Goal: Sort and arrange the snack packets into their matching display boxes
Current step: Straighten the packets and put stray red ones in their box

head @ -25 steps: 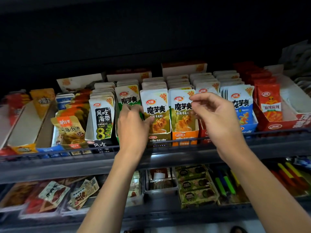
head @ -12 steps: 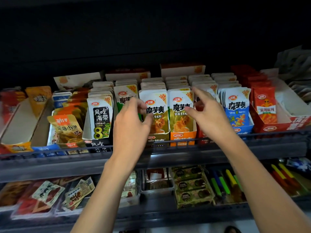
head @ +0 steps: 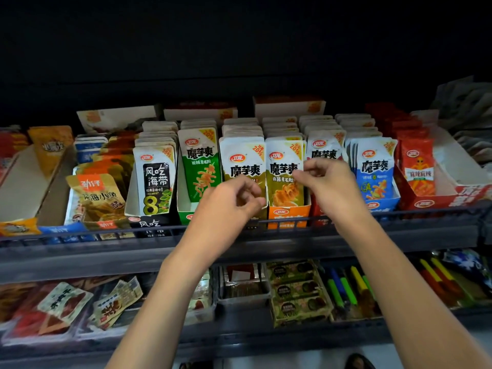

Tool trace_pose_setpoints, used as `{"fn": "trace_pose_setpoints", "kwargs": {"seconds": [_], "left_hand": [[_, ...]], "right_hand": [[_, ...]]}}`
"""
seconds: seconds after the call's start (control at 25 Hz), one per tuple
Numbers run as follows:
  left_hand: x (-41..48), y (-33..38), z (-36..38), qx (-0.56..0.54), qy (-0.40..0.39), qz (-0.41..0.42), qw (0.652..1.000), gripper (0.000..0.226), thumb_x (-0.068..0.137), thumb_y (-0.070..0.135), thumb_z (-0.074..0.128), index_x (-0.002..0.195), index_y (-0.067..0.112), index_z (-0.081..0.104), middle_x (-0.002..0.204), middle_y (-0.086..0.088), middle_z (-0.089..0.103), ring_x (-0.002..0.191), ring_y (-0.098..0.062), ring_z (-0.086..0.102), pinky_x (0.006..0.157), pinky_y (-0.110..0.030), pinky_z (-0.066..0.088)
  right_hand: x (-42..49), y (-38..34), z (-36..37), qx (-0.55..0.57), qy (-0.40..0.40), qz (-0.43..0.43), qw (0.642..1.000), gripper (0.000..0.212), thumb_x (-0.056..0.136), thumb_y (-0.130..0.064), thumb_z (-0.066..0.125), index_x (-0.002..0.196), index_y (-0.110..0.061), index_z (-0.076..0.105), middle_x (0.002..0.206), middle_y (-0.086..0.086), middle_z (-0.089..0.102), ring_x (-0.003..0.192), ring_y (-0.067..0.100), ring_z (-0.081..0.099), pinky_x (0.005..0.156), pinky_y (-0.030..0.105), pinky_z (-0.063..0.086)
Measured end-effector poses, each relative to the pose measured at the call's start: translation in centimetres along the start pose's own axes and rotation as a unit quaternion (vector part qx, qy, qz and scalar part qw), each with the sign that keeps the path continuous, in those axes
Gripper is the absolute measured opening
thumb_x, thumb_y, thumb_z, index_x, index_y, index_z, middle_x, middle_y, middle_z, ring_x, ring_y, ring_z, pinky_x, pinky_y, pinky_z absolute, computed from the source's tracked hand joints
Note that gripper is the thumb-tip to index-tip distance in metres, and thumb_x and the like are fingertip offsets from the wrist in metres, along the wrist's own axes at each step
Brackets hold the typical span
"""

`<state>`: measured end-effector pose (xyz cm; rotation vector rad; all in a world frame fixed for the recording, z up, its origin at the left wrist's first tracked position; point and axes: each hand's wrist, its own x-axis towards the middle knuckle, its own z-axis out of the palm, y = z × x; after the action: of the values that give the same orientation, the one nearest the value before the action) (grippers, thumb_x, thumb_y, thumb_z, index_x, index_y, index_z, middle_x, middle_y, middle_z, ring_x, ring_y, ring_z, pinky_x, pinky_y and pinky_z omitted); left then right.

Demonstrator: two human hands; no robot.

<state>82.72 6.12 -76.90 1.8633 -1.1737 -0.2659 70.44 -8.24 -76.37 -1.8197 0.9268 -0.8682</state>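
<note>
Snack packets stand in rows in display boxes on the upper shelf. From left to right the front ones are a black seaweed packet point(head: 155, 182), a green packet point(head: 199, 166), an olive packet point(head: 243, 163), a yellow packet point(head: 283, 177) in an orange box point(head: 288, 215), a red-box packet point(head: 323, 149) and a blue packet point(head: 375, 171). My left hand point(head: 229, 203) hovers with curled fingers before the lower half of the olive packet, and nothing shows in it. My right hand point(head: 327, 182) covers the red-box row; its thumb and forefinger pinch the yellow packet's right edge.
A red box point(head: 431, 201) with orange-red packets sits at the far right, and fish-snack packets point(head: 98, 198) and a tilted cardboard box point(head: 24, 182) at the left. A wire rail point(head: 399, 213) runs along the shelf front. The lower shelf point(head: 239, 339) holds trays of other snacks.
My left hand left the green packet and dropped right, in front of the olive packet, fingers curling. My right hand's straight fingers curled at the yellow packet's edge.
</note>
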Motion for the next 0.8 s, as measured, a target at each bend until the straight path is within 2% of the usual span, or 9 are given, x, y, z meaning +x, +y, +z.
{"fn": "trace_pose_setpoints", "kwargs": {"seconds": [0.08,0.16,0.24,0.32,0.4,0.52,0.64,0.72,0.8], "left_hand": [[0.0,0.2,0.0,-0.012,0.011,0.000,1.000,0.004,0.086,0.027,0.068,0.089,0.028,0.065,0.076,0.008,0.067,0.081,-0.012,0.064,0.084,-0.042,0.052],[0.0,0.4,0.1,-0.022,0.026,0.001,0.999,0.006,0.086,0.026,0.068,0.090,0.029,0.064,0.078,0.010,0.067,0.082,-0.010,0.064,0.083,-0.043,0.053],[-0.2,0.9,0.1,-0.042,0.057,0.007,0.997,0.009,0.086,0.027,0.068,0.094,0.030,0.065,0.084,0.014,0.067,0.087,-0.011,0.063,0.083,-0.043,0.053],[-0.4,1.7,-0.5,-0.103,0.081,0.011,0.991,0.019,0.087,0.031,0.067,0.106,0.030,0.066,0.098,0.016,0.067,0.092,-0.008,0.064,0.085,-0.032,0.054],[-0.8,2.7,-1.5,-0.176,0.083,0.016,0.981,0.025,0.088,0.035,0.062,0.112,0.029,0.065,0.104,0.014,0.067,0.087,-0.006,0.063,0.072,-0.018,0.052],[-1.8,4.2,-2.3,-0.238,0.042,0.046,0.969,0.019,0.087,0.035,0.061,0.097,0.021,0.071,0.081,0.002,0.069,0.060,-0.018,0.052,0.049,-0.020,0.039],[-2.3,4.6,-2.2,-0.288,0.022,0.049,0.956,0.014,0.082,0.022,0.067,0.072,0.014,0.068,0.055,0.004,0.056,0.049,-0.011,0.041,0.043,-0.018,0.029],[-2.3,4.5,-2.4,-0.299,0.021,0.058,0.952,0.019,0.080,0.023,0.071,0.063,0.017,0.064,0.051,0.005,0.048,0.047,-0.012,0.034,0.043,-0.020,0.026],[-2.2,4.4,-2.6,-0.312,0.019,0.067,0.948,0.020,0.080,0.023,0.071,0.062,0.017,0.064,0.051,0.001,0.045,0.047,-0.015,0.032,0.043,-0.021,0.024]], "right_hand": [[-0.2,0.1,-0.3,-0.038,0.022,-0.012,0.999,0.005,0.090,-0.021,0.068,0.092,-0.018,0.070,0.086,-0.004,0.067,0.086,0.012,0.065,0.084,0.037,0.055],[-0.5,-0.2,-0.9,-0.029,0.068,-0.038,0.997,0.007,0.093,-0.021,0.063,0.088,-0.019,0.068,0.083,-0.006,0.067,0.077,0.007,0.062,0.073,0.031,0.053],[-0.9,-1.2,-2.0,0.034,0.132,-0.076,0.988,0.010,0.096,-0.021,0.059,0.091,-0.017,0.067,0.082,-0.006,0.067,0.067,0.003,0.059,0.064,0.024,0.048],[-1.4,-2.7,-2.9,0.103,0.161,-0.122,0.974,0.012,0.097,-0.020,0.058,0.091,-0.014,0.066,0.078,-0.007,0.066,0.058,-0.001,0.055,0.057,0.019,0.045],[-2.3,-4.1,-3.4,0.139,0.121,-0.152,0.971,0.013,0.098,-0.017,0.057,0.088,-0.013,0.065,0.070,-0.010,0.063,0.053,-0.003,0.054,0.050,0.014,0.041],[-3.8,-5.3,-3.0,0.124,0.028,-0.175,0.976,0.019,0.097,-0.016,0.058,0.079,-0.016,0.063,0.057,-0.013,0.061,0.047,-0.002,0.052,0.046,0.012,0.039],[-4.7,-5.5,-2.5,0.143,-0.027,-0.179,0.973,0.022,0.097,-0.014,0.057,0.075,-0.012,0.061,0.054,-0.003,0.054,0.042,0.002,0.042,0.041,0.017,0.032],[-5.0,-5.6,-2.5,0.173,-0.047,-0.180,0.967,0.024,0.098,-0.012,0.055,0.074,-0.009,0.059,0.058,0.013,0.047,0.041,0.007,0.038,0.040,0.020,0.029],[-5.1,-5.8,-2.7,0.188,-0.056,-0.181,0.964,0.025,0.098,-0.012,0.054,0.073,-0.008,0.058,0.060,0.016,0.046,0.041,0.007,0.037,0.040,0.019,0.030]]}}
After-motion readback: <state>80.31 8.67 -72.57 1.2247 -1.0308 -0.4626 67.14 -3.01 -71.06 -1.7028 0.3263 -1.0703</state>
